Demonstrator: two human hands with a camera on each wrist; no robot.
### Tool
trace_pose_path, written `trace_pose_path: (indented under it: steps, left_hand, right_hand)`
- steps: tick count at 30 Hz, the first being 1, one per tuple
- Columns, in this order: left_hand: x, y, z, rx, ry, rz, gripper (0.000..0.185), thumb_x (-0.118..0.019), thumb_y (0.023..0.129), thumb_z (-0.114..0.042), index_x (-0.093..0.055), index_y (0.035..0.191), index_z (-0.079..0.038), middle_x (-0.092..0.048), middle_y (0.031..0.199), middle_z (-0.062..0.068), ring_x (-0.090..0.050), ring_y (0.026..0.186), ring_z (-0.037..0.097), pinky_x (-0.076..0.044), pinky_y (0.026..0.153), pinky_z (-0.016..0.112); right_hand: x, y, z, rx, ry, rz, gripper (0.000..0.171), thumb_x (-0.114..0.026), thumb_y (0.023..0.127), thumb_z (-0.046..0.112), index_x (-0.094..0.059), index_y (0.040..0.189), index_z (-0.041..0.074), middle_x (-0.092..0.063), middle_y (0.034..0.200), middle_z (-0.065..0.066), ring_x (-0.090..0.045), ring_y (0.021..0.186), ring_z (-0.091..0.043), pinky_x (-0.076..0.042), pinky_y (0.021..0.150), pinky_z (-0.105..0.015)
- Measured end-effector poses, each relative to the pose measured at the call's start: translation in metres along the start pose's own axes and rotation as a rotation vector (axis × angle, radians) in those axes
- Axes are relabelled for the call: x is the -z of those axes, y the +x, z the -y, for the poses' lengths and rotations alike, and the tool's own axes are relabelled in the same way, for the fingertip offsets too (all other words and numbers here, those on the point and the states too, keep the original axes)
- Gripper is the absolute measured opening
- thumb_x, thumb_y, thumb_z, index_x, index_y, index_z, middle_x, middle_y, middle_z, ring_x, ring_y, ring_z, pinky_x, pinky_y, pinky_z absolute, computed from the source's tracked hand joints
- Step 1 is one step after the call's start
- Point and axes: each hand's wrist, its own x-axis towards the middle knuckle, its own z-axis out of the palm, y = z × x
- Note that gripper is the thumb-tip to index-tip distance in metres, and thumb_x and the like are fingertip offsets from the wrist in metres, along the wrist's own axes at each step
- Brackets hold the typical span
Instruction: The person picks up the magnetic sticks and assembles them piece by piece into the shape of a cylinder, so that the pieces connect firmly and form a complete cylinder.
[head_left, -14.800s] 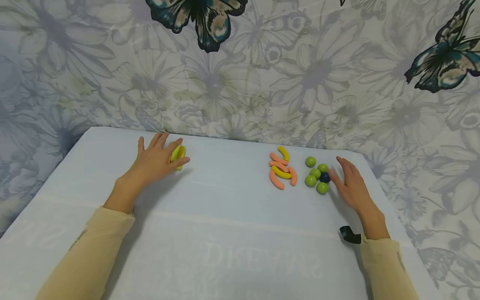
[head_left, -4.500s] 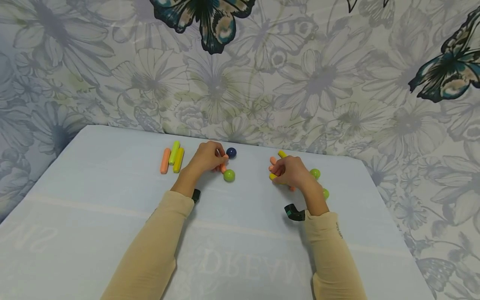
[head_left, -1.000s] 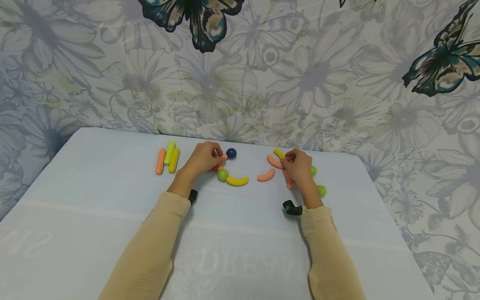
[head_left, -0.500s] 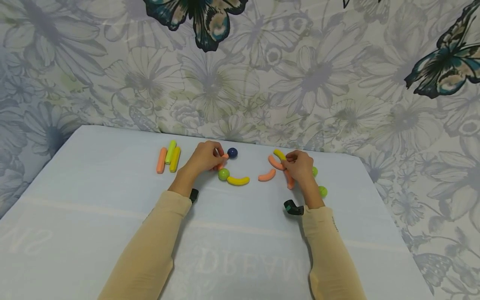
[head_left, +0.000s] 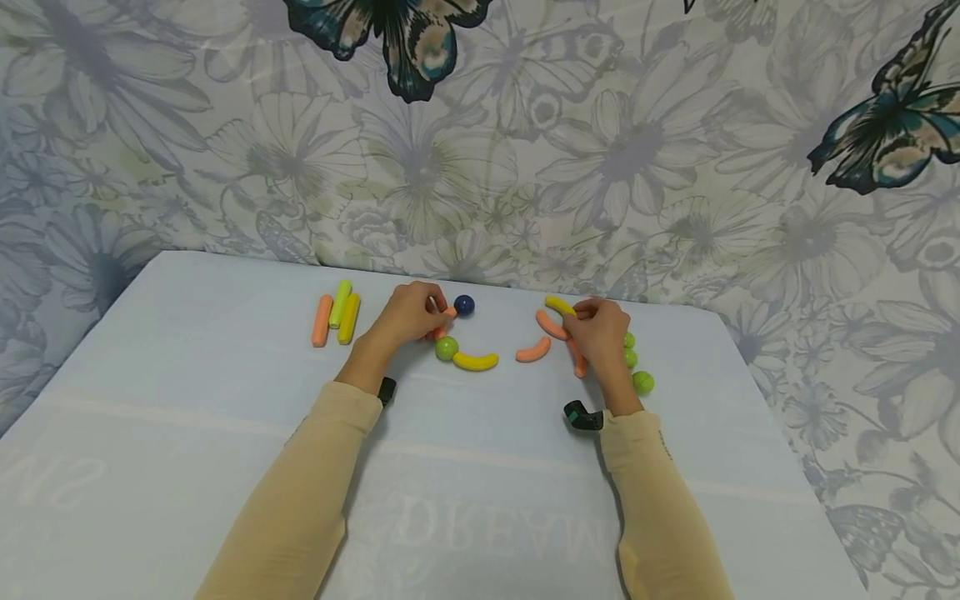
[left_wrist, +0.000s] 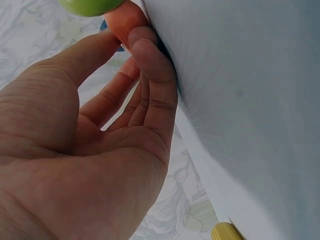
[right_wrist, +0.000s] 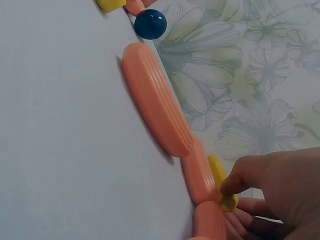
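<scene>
My left hand (head_left: 411, 313) pinches an orange stick (left_wrist: 125, 22) between thumb and fingertips. A dark blue ball (head_left: 464, 306) lies by the stick's far end and a green ball (head_left: 446, 348) by its near end. From that green ball a curved yellow stick (head_left: 476, 363) runs rightward, touching it. My right hand (head_left: 602, 329) pinches one end of another curved yellow stick (right_wrist: 217, 172). Close to it lie curved orange sticks (head_left: 552, 324), partly hidden by the hand. One more curved orange stick (head_left: 533, 350) lies apart, left of that group.
Three straight sticks, orange (head_left: 322, 321), lime (head_left: 341, 303) and yellow (head_left: 348, 318), lie left of my left hand. Several green balls (head_left: 642, 382) sit right of my right wrist, some partly covered. The white tabletop (head_left: 480, 450) ends at a patterned wall behind.
Over the last second, my right hand has turned the yellow stick slightly; my left hand stayed put. Earlier, the blue ball, a green ball and a curved yellow stick came over from the right.
</scene>
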Motion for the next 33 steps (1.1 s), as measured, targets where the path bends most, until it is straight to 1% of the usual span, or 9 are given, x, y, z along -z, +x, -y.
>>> trace_pose_path:
  steps: [2,5,8,11,13,20,27,30,33]
  left_hand:
    - [0.0,0.0,0.0,0.001,0.002,0.001,0.019,-0.072,0.102,-0.023,-0.068,0.107,-0.005,-0.066,0.083,0.01,-0.063,0.061,0.017,-0.051,0.058,0.026]
    - [0.0,-0.001,0.0,0.004,0.003,0.002,0.019,-0.072,0.102,-0.023,-0.068,0.107,-0.005,-0.066,0.083,0.01,-0.063,0.061,0.017,-0.05,0.058,0.026]
    - [0.0,-0.002,0.0,0.006,0.009,0.002,0.019,-0.072,0.102,-0.023,-0.068,0.107,-0.005,-0.066,0.083,0.01,-0.063,0.061,0.017,-0.05,0.058,0.026]
    - [0.0,-0.002,0.001,0.005,0.017,-0.002,0.02,-0.072,0.102,-0.023,-0.069,0.107,-0.005,-0.066,0.083,0.01,-0.062,0.061,0.017,-0.05,0.058,0.026]
    - [0.0,-0.002,0.001,0.0,0.022,-0.004,0.02,-0.072,0.102,-0.023,-0.069,0.107,-0.005,-0.066,0.083,0.01,-0.062,0.06,0.017,-0.049,0.059,0.026]
    - [0.0,-0.001,-0.001,-0.034,0.013,0.007,0.019,-0.072,0.102,-0.022,-0.069,0.106,-0.004,-0.066,0.08,0.009,-0.061,0.059,0.017,-0.05,0.059,0.027]
    - [-0.002,-0.001,-0.001,-0.098,0.033,0.009,0.02,-0.072,0.102,-0.022,-0.07,0.104,-0.003,-0.067,0.073,0.007,-0.061,0.057,0.015,-0.049,0.058,0.027]
    - [-0.003,0.0,-0.001,-0.105,0.037,0.004,0.017,-0.072,0.102,-0.021,-0.071,0.104,-0.004,-0.067,0.075,0.006,-0.061,0.058,0.015,-0.049,0.059,0.028]
    - [-0.003,0.0,-0.001,-0.104,0.035,0.005,0.015,-0.072,0.102,-0.02,-0.072,0.104,-0.005,-0.066,0.078,0.006,-0.06,0.058,0.015,-0.048,0.06,0.028]
  right_hand:
    - [0.0,-0.001,0.002,0.023,0.033,-0.021,0.026,-0.071,0.09,0.018,-0.074,0.112,0.005,-0.072,0.102,-0.013,-0.067,0.092,-0.028,-0.055,0.078,-0.039]
    - [0.0,-0.003,0.008,0.084,0.089,-0.045,0.024,-0.072,0.092,0.016,-0.075,0.112,0.003,-0.073,0.101,-0.014,-0.068,0.092,-0.028,-0.055,0.079,-0.037]
    - [-0.003,-0.007,0.015,0.145,0.132,-0.032,0.023,-0.073,0.092,0.012,-0.075,0.112,0.001,-0.073,0.101,-0.015,-0.068,0.092,-0.027,-0.054,0.078,-0.033]
    - [-0.009,-0.012,0.023,0.175,0.152,0.004,0.023,-0.073,0.091,0.012,-0.075,0.112,0.002,-0.072,0.101,-0.013,-0.067,0.092,-0.025,-0.054,0.075,-0.03]
    - [-0.013,-0.014,0.028,0.197,0.14,0.019,0.022,-0.074,0.09,0.012,-0.075,0.111,0.003,-0.072,0.1,-0.012,-0.067,0.091,-0.025,-0.054,0.076,-0.03]
    - [-0.028,-0.024,0.043,0.261,0.076,0.073,0.018,-0.077,0.09,0.009,-0.077,0.106,0.001,-0.074,0.097,-0.014,-0.07,0.089,-0.027,-0.056,0.083,-0.037]
    - [-0.043,-0.035,0.051,0.257,0.049,0.164,0.021,-0.078,0.091,0.012,-0.074,0.11,0.003,-0.072,0.098,-0.01,-0.069,0.088,-0.023,-0.058,0.083,-0.036]
    - [-0.049,-0.038,0.051,0.277,0.041,0.202,0.022,-0.078,0.093,0.011,-0.073,0.113,0.002,-0.072,0.1,-0.011,-0.07,0.09,-0.023,-0.059,0.083,-0.036]
    - [-0.053,-0.039,0.051,0.305,0.039,0.214,0.021,-0.078,0.094,0.009,-0.072,0.113,0.001,-0.071,0.101,-0.013,-0.07,0.09,-0.024,-0.059,0.084,-0.035]
